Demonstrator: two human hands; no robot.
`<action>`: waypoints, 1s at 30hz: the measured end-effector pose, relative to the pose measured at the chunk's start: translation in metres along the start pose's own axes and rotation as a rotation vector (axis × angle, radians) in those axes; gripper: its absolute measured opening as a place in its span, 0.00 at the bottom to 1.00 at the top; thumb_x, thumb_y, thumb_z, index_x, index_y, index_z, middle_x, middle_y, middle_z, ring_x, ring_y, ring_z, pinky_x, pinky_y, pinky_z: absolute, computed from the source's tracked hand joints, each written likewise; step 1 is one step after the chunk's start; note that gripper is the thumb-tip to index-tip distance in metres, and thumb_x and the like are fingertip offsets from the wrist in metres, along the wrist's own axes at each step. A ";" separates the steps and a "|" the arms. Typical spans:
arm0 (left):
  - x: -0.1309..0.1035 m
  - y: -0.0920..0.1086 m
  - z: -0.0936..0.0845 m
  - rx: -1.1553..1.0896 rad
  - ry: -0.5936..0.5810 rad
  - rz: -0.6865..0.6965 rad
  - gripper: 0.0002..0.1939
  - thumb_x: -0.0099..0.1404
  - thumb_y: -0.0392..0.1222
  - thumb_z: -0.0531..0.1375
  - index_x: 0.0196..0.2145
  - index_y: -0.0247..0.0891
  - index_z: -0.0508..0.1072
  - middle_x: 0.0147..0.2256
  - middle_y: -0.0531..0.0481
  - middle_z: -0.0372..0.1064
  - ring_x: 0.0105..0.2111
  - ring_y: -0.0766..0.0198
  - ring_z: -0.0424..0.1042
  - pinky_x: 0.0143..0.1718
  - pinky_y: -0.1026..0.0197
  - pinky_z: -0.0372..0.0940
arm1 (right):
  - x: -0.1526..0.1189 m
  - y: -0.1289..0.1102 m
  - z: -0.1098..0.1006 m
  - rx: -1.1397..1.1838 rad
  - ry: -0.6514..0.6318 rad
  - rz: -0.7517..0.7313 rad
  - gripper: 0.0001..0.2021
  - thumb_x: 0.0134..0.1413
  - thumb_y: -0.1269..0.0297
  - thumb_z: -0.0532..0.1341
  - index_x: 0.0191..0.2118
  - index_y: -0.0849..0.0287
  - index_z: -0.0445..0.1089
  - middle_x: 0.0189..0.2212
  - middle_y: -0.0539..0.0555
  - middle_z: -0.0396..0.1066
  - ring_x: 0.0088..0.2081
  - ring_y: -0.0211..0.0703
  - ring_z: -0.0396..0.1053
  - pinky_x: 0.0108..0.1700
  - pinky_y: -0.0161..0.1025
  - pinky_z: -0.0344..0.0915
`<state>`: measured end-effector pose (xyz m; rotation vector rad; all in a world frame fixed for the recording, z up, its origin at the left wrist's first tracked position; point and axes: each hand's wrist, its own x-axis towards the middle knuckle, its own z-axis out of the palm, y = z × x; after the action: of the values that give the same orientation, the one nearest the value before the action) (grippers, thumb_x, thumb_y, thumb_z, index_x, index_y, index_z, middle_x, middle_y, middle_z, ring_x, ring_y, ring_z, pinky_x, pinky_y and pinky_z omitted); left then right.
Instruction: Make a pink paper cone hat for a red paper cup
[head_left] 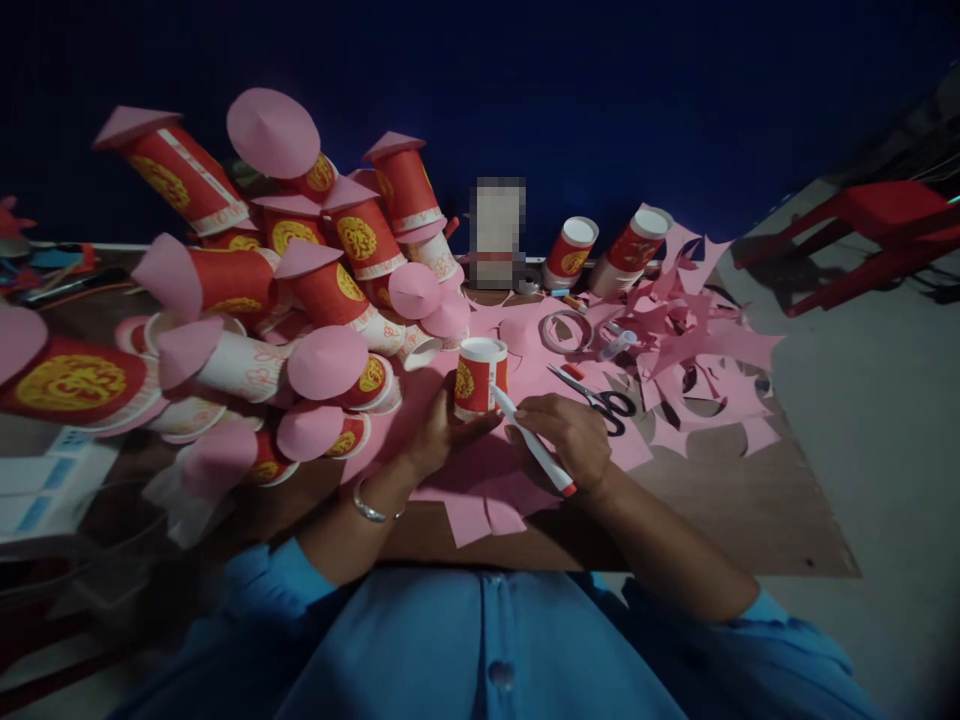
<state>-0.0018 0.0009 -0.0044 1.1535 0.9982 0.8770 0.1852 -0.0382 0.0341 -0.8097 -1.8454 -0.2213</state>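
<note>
Both hands are busy and close to each other: the left hand (439,430) is wrapped around a red cup (469,388), and the right hand (568,432) has its fingers closed on a white pen (534,440). The cup is in front of the left palm, held low on its side and near its bottom. It stands about upright, with its white rim up, so its long line goes up and down. The pen lies on a slant. Its red end is under the right hand, close to the person's body, and its other end points away and to the left, right at the white strip (492,372) on the cup. That end is at the strip or just beside it; whether it touches is too small to tell. The left hand is nearest to the cup, and the right hand is just to the right of it.

Pink paper (491,505) is spread under both hands. Scissors (600,400) lie just past the right hand, on its right side. Farther off that way are a ring of tape (543,336), a small bottle (618,346) and pink scraps (709,385). Left of the left hand is a big heap of cups with pointed pink tops (328,362).
</note>
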 end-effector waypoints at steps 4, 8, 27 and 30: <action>-0.001 -0.005 0.000 0.044 0.015 0.017 0.33 0.50 0.51 0.77 0.48 0.42 0.69 0.42 0.47 0.78 0.42 0.53 0.78 0.44 0.50 0.75 | -0.002 0.001 0.001 -0.007 -0.023 -0.022 0.12 0.65 0.72 0.65 0.52 0.57 0.69 0.33 0.54 0.81 0.30 0.41 0.79 0.31 0.37 0.78; -0.002 -0.011 -0.003 0.098 0.015 0.090 0.34 0.49 0.54 0.77 0.48 0.41 0.68 0.43 0.47 0.76 0.42 0.54 0.77 0.43 0.52 0.75 | -0.003 0.001 0.002 0.005 -0.033 -0.017 0.12 0.66 0.71 0.65 0.52 0.58 0.69 0.34 0.55 0.81 0.31 0.42 0.79 0.32 0.38 0.78; -0.001 -0.005 -0.001 0.094 -0.035 0.067 0.32 0.54 0.54 0.75 0.50 0.39 0.70 0.45 0.43 0.80 0.44 0.51 0.81 0.46 0.51 0.76 | 0.000 0.001 0.002 -0.066 0.009 0.011 0.09 0.64 0.74 0.66 0.48 0.61 0.70 0.33 0.56 0.79 0.32 0.43 0.79 0.34 0.38 0.78; 0.000 0.001 0.003 0.038 -0.017 0.054 0.31 0.53 0.53 0.75 0.49 0.39 0.71 0.46 0.43 0.81 0.45 0.49 0.81 0.48 0.49 0.77 | 0.001 0.001 0.001 -0.085 0.027 0.026 0.09 0.64 0.74 0.65 0.48 0.59 0.70 0.32 0.55 0.79 0.31 0.42 0.79 0.33 0.38 0.78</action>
<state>0.0014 0.0000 -0.0033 1.2233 0.9774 0.8935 0.1843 -0.0365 0.0347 -0.8851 -1.8085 -0.2949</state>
